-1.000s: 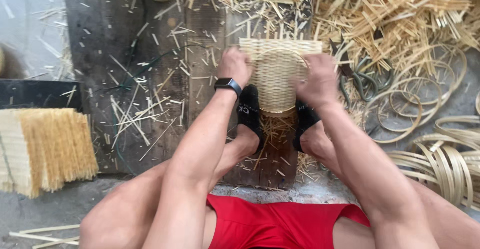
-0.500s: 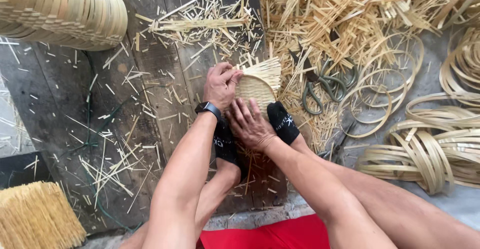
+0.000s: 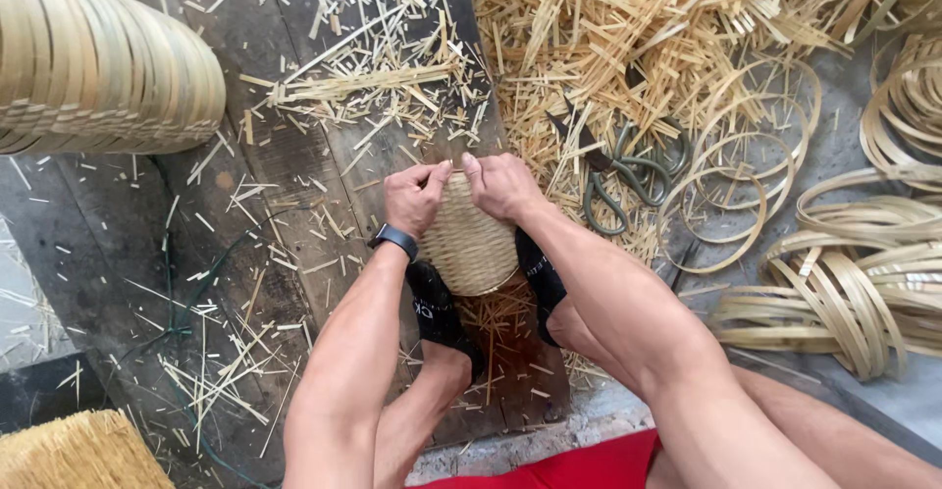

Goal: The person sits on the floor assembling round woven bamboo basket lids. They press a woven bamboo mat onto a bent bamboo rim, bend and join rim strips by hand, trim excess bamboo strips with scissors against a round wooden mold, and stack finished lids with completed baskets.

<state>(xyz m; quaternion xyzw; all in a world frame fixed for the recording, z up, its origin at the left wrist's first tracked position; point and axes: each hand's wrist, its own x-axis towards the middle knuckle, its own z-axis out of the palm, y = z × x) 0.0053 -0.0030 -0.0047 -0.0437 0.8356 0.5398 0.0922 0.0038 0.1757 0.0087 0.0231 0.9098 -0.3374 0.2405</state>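
Note:
A small woven bamboo basket [image 3: 468,241] lies on its side between my two feet in black socks [image 3: 433,308]. My left hand [image 3: 414,198], with a dark watch [image 3: 393,239] on its wrist, grips the basket's far rim from the left. Close beside it, my right hand [image 3: 501,185] pinches the same rim from the right. The thumbs of both hands almost touch at the top of the rim. The basket's mouth faces away from me and is hidden.
A big woven basket [image 3: 98,67] fills the upper left corner. Scissors [image 3: 616,170] lie in a heap of bamboo strips [image 3: 648,48] to the right. Coiled bamboo hoops [image 3: 854,283] are piled at right. Splinters litter the wooden boards [image 3: 285,155]. A bundle of thin sticks [image 3: 78,455] sits lower left.
The basket has been turned onto its side between my feet. Both hands have come together at its far rim. The view has shifted, with the big basket larger at upper left.

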